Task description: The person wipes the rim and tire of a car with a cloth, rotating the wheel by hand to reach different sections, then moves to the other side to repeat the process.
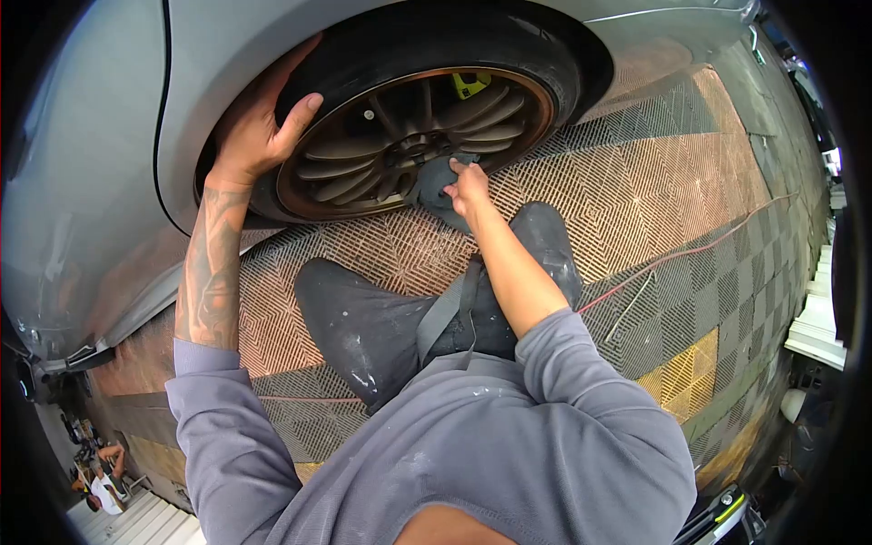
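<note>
A bronze multi-spoke wheel (341, 170) with a black tyre (400, 45) fills the wheel arch of a grey car (82, 154). My left hand (263, 127) rests on the tyre's left side, thumb spread toward the rim and fingers reaching into the gap under the arch. At the lower part of the rim, my right hand (468, 186) grips a dark grey cloth (436, 193), which lies against the spokes. Behind the spokes shows a yellow-green brake caliper (470, 84).
Ribbed floor tiles (654, 200) spread beneath the car and my bent knees. A red hose (690, 252) crosses the floor at right, near a thin rod (629, 307). Another person (109, 481) is at the far lower left. White slatted panels (817, 304) stand at the right edge.
</note>
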`<state>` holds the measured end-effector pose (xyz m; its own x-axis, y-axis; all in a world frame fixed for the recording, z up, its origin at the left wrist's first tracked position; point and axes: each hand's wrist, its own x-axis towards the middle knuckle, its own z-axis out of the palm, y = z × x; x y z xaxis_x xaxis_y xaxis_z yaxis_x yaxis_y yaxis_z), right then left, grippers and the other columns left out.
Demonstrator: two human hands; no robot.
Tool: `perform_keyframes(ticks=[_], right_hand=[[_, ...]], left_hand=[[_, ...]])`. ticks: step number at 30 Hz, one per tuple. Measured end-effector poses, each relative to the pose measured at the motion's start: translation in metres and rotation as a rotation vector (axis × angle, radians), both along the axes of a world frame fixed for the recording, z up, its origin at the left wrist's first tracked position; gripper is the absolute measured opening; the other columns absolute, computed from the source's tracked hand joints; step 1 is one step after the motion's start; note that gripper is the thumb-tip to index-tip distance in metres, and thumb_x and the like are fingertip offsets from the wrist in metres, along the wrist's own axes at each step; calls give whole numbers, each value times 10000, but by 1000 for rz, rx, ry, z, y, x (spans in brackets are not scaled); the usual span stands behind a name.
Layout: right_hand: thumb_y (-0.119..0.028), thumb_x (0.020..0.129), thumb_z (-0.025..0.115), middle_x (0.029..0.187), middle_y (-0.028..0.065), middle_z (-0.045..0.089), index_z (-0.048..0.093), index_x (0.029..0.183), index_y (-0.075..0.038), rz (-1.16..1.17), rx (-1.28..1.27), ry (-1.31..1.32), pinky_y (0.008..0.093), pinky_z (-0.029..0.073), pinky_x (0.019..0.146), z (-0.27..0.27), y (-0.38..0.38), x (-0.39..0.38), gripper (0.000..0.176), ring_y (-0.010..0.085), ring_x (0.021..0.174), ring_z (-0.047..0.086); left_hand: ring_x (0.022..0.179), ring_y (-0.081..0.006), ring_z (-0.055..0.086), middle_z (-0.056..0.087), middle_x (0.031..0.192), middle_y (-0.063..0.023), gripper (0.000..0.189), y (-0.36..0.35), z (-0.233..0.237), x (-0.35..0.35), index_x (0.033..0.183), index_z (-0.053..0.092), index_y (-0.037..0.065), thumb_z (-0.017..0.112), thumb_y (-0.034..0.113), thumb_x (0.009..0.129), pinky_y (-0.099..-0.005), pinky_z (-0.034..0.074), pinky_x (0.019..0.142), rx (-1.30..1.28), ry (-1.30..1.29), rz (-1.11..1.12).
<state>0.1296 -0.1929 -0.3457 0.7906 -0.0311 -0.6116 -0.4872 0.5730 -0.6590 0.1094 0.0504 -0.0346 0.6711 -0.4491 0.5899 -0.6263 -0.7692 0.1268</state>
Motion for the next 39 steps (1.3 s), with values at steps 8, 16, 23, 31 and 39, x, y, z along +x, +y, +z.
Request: perform_keyframes(ticks=[8,16,23,31,39], right_hand=[[-91,770,719,800,54,542,593,914,-38,-198,165,64,313,387,484,-6,-8,8,199,166,527,411],[41,717,723,903,52,599,579,919,-32,-270,185,24,335,422,607,19,-21,11,259,181,697,506],[46,708,713,1022,100,584,534,1055,4,-243,150,-66,422,424,730,65,-5,7,392,236,880,548],[74,701,685,833,110,556,540,889,0,-309,100,58,332,394,519,72,-1,16,249,214,633,535],[-59,825,585,799,138,504,496,914,17,-187,378,102,323,333,396,37,-4,39,147,208,519,425]], left_hand=[[1263,-292,489,545,1355,-96,539,-2,0,0,1365,505,131,623,334,880,-379,356,1073,20,-17,6],[1290,-291,460,521,1369,-140,555,-1,0,-2,1375,481,69,609,312,892,-385,324,1090,34,18,12],[1265,-295,484,540,1343,-144,549,-5,4,-11,1357,501,76,643,290,872,-374,346,1076,23,-6,-7],[1310,-378,399,445,1406,-215,597,-11,16,-21,1405,446,124,591,355,875,-447,297,1102,14,184,105],[1320,-390,379,425,1421,-220,619,-10,20,-24,1436,406,145,571,371,884,-450,278,1112,140,114,148]])
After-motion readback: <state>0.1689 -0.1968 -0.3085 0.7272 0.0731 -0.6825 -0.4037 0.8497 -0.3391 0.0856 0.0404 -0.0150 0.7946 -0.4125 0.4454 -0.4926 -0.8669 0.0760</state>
